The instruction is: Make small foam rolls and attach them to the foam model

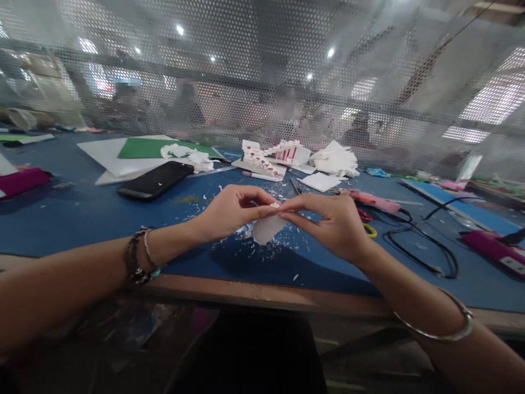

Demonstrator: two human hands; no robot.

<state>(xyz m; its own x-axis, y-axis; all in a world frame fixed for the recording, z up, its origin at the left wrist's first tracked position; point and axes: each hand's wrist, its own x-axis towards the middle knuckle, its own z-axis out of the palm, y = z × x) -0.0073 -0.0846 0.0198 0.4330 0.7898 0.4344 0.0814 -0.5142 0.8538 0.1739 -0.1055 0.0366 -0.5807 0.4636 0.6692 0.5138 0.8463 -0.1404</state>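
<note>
Blue tabletop point(82, 219) beneath, left hand point(229, 212) and right hand point(338, 221) pinch what seems white paper point(267, 230), hanging below fingertips point(289, 204).

From here I see a matt white paper-like piece point(266, 231) between left hand point(229, 212) and right hand point(336, 221), smooth blue tabletop point(82, 219) beneath, smooth black rectangular phone point(151, 179) beyond the left, shiny silver metal bangle point(467, 323) behind the right.

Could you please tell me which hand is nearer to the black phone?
Left. The left hand is right of the black phone; the right hand is farther right, beyond the left hand.
</note>
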